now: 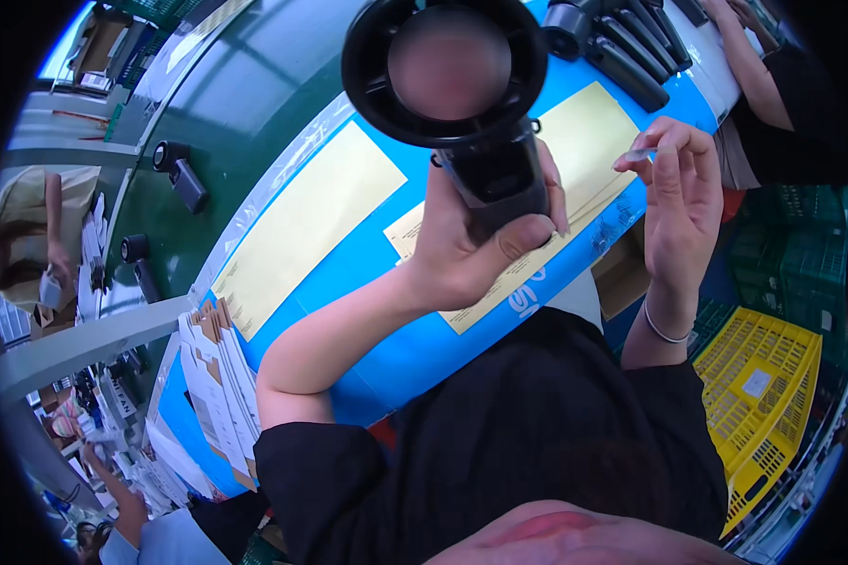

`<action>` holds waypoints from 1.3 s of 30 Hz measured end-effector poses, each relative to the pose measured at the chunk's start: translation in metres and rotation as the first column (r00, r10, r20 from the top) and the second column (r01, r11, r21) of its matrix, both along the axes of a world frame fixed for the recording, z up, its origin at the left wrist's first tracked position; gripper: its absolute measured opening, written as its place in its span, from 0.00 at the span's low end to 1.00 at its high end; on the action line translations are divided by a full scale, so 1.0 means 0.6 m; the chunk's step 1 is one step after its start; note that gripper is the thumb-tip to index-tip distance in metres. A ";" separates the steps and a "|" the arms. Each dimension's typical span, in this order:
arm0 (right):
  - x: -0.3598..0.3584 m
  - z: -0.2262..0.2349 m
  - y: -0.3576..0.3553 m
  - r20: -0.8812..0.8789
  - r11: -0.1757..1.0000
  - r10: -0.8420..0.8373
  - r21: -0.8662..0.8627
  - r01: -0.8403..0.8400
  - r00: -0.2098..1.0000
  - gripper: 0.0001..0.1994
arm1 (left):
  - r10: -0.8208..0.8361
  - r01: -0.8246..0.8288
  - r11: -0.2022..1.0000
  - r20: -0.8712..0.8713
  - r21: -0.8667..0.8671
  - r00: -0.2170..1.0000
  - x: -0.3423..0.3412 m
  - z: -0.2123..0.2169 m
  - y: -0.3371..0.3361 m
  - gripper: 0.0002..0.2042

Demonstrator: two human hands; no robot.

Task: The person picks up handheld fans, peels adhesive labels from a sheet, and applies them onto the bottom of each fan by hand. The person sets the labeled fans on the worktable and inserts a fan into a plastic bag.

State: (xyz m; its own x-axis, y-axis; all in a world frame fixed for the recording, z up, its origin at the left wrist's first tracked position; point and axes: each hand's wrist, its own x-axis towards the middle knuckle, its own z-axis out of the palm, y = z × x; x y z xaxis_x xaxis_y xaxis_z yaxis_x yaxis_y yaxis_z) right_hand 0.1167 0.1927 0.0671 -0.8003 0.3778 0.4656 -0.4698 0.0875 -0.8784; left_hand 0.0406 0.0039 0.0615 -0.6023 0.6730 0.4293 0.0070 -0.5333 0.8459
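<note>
My left hand (476,235) is wrapped round the handle of a black handheld fan (495,174), held upright above the table. The fan's wide ring-shaped head is turned toward me, and its round middle looks pinkish and blurred. Off to the right, my raised right hand (678,202) pinches a small greyish, see-through piece (639,154) between thumb and fingertips; it is too small to tell exactly what it is. Beneath both hands lie pale yellow printed sheets (584,132), partly covered by my left hand and the fan. Another yellow sheet (311,226) lies further left.
A blue mat (377,367) covers the table. Several black fans (622,47) lie at the far right, beside a co-worker's arm (754,75). Two more fans (181,174) rest on the green surface. Flattened cartons (219,386) stack at left; a yellow crate (758,386) stands right.
</note>
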 end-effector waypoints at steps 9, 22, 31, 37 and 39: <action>-0.007 0.061 -0.046 -0.215 0.997 0.070 0.052 -0.060 0.974 0.05 | -0.044 0.045 0.999 0.021 -0.027 0.999 0.017 0.038 -0.023 0.23; -0.019 0.061 -0.123 -0.153 0.985 0.156 0.102 -0.142 0.976 0.05 | -0.154 -0.028 0.979 0.816 0.203 0.557 -0.007 0.096 -0.055 0.18; -0.032 0.040 -0.139 -0.108 0.980 0.161 0.137 -0.146 0.981 0.05 | -0.430 -0.041 0.842 0.715 0.538 0.551 0.002 0.062 -0.062 0.12; -0.036 0.035 -0.137 -0.107 0.971 0.184 0.177 -0.163 0.977 0.05 | -0.347 -0.103 0.882 0.782 0.459 0.518 0.006 0.072 -0.058 0.12; -0.031 0.025 -0.139 -0.106 0.989 0.137 0.062 -0.131 0.985 0.06 | -0.334 -0.099 0.892 0.789 0.442 0.515 0.004 0.063 -0.055 0.12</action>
